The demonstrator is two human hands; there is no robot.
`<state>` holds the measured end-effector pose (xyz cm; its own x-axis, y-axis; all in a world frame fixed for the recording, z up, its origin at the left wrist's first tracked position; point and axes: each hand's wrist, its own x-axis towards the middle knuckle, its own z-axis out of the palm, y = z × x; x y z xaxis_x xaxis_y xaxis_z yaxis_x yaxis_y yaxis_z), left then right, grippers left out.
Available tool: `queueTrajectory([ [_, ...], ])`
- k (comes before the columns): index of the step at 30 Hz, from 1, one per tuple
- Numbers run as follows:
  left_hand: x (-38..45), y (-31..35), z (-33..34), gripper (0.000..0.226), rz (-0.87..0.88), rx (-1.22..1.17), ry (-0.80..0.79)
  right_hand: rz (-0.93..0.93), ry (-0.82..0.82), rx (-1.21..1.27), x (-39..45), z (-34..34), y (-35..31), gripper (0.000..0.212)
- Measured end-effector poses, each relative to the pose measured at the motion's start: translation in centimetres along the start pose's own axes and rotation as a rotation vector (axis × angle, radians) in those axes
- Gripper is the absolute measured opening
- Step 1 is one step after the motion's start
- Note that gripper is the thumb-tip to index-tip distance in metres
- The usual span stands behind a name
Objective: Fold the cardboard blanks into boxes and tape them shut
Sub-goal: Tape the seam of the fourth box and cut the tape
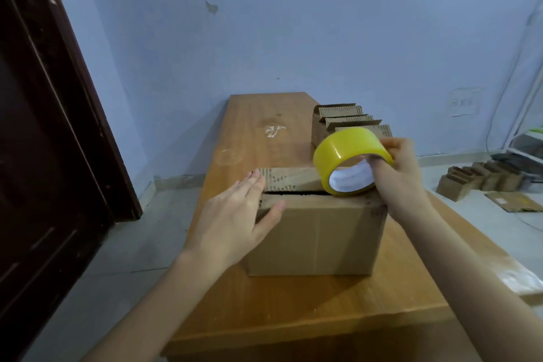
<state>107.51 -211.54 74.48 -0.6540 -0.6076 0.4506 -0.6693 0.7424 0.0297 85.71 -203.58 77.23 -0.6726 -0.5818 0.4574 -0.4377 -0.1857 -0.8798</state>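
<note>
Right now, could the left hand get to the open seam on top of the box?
Probably yes: the left hand already lies flat at the box top's left edge, and the seam there is uncovered.

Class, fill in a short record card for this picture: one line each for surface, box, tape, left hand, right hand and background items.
surface: wooden table
box: cardboard box on the table, top flaps folded in, a dark gap between them
tape: yellow tape roll above the box's right top edge
left hand: left hand flat, fingers straight, against the box's left top edge
right hand: right hand grips the roll
background items: folded boxes on the far table; more boxes on the floor
</note>
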Motion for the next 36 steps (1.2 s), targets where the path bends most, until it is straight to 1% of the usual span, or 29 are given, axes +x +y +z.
queueTrajectory([
  [2, 0.1, 0.2, -0.1, 0.096, -0.011, 0.007, -0.001, -0.061, 0.035, -0.04, -0.2, 0.2, 0.0, 0.022],
  [4, 0.2, 0.3, -0.3, 0.098, -0.022, 0.017, -0.019, -0.083, 0.001, -0.097, 0.0, 0.1, 0.2, 0.022],
  [7, 0.1, 0.2, -0.5, 0.097, -0.033, -0.001, -0.052, 0.033, -0.117, -0.153, 0.2, -0.8, 1.0, 0.009],
  [9, 0.1, 0.3, -0.7, 0.088, -0.054, -0.075, -0.089, 0.067, -0.159, -0.149, -0.2, -1.1, 1.4, 0.013],
  [11, 0.4, 0.5, -0.8, 0.073, -0.111, -0.162, -0.127, 0.036, -0.162, -0.166, -0.7, -1.0, 1.3, 0.009],
  [13, 1.0, 0.8, -1.1, 0.07, -0.197, -0.21, -0.087, 0.005, -0.171, -0.218, -0.7, -0.8, 1.2, 0.01],
  [14, 1.2, 0.9, -1.1, 0.072, -0.21, -0.153, -0.035, 0.0, -0.181, -0.245, -0.5, -0.7, 1.1, 0.012],
  [16, 1.5, 1.6, -1.2, 0.082, -0.136, -0.024, 0.074, -0.003, -0.21, -0.276, -0.4, -0.7, 1.1, 0.014],
  [17, 1.7, 2.1, -1.1, 0.084, -0.073, -0.012, 0.081, -0.011, -0.221, -0.294, -0.3, -0.7, 1.1, 0.015],
  [19, 2.0, 2.8, -0.7, 0.078, 0.003, -0.027, -0.024, -0.043, -0.239, -0.357, -0.2, -0.8, 0.7, 0.015],
  [21, 2.2, 3.1, -0.5, 0.071, 0.015, -0.007, -0.119, -0.089, -0.25, -0.409, 0.1, -0.9, 0.2, 0.014],
  [25, 2.3, 3.0, -1.2, 0.076, 0.021, -0.003, -0.202, -0.163, -0.213, -0.452, 0.7, -0.9, -0.4, 0.015],
  [28, 2.2, 2.9, -1.3, 0.081, 0.025, 0.001, -0.234, -0.162, -0.17, -0.402, 0.7, -1.6, 0.0, 0.011],
  [31, 2.1, 3.0, -1.4, 0.086, 0.055, -0.004, -0.224, -0.097, -0.05, -0.223, 0.2, -2.4, 0.7, 0.006],
  [33, 2.1, 2.9, -1.4, 0.089, 0.064, -0.007, -0.237, -0.091, 0.019, -0.163, -0.2, -2.2, 1.2, 0.005],
  [35, 2.2, 2.9, -1.4, 0.091, 0.063, -0.001, -0.254, -0.06, 0.008, -0.143, -0.3, -1.7, 1.6, 0.002],
  [36, 2.3, 2.9, -1.4, 0.092, 0.058, 0.004, -0.258, -0.014, -0.034, -0.147, -0.2, -1.7, 1.8, 0.005],
])
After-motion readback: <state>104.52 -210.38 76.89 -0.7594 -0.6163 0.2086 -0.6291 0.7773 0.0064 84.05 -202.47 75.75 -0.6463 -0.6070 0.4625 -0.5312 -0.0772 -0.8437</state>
